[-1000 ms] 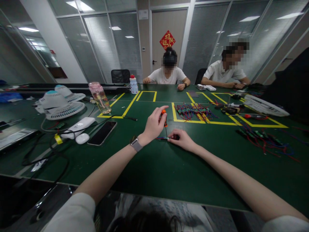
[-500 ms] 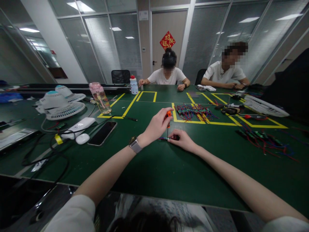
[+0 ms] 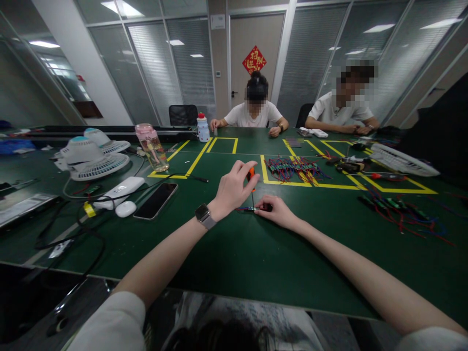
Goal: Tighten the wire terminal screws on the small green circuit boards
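My left hand, with a watch on its wrist, has its fingers curled around the orange handle of a screwdriver. The handle is partly covered by the fingers. Its thin shaft runs nearly upright, tip down on a small green circuit board lying on the table. My right hand rests on the tabletop and pinches the board's right end, hiding much of it. Red and blue wires stick out on the board's left side.
Bundles of wired circuit boards lie beyond my hands, with more boards at right. A phone, white earbud case, fans and pink-lidded bottle stand left. Two people sit across the green table.
My left hand has shifted slightly left and its fingers sit a little looser around the screwdriver handle, which leans slightly left. My right hand stays at the board.
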`<state>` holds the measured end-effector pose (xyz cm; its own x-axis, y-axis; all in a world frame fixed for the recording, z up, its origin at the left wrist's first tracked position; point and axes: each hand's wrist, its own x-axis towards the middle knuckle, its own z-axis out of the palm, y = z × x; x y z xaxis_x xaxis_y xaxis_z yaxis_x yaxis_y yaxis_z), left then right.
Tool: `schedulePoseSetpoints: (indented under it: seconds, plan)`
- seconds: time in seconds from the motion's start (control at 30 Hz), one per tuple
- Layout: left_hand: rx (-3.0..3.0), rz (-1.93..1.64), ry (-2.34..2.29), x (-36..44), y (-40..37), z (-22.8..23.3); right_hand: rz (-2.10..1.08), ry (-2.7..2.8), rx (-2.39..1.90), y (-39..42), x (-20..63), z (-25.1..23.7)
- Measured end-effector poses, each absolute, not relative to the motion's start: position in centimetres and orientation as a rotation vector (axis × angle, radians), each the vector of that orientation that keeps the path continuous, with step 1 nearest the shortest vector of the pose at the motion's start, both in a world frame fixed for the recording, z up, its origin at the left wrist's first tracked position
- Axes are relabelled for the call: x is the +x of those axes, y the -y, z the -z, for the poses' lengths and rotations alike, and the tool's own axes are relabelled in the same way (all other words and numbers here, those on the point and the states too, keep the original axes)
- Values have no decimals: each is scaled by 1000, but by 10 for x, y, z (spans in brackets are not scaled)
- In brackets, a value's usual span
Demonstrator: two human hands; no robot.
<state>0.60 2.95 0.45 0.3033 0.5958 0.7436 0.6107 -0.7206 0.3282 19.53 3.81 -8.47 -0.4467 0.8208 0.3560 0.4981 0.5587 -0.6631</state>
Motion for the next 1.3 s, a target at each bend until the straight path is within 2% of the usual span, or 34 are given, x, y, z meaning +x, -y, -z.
schedulePoseSetpoints:
  seconds: [0.13, 0.47, 0.97, 1.3]
  plan:
    - [-2577, 1472, 1051, 6, -28, -5, -624, 2131, -1059, -38, 195, 84]
    - [-2427, 1417, 1181, 3, -32, -3, -627, 2127, -1059, -38, 195, 85]
    - [-2426, 1394, 1109, 2, -34, -4, -618, 2128, -1051, -38, 195, 85]
    - [-2595, 1200, 1030, -1, -32, -6, -623, 2131, -1036, -38, 196, 85]
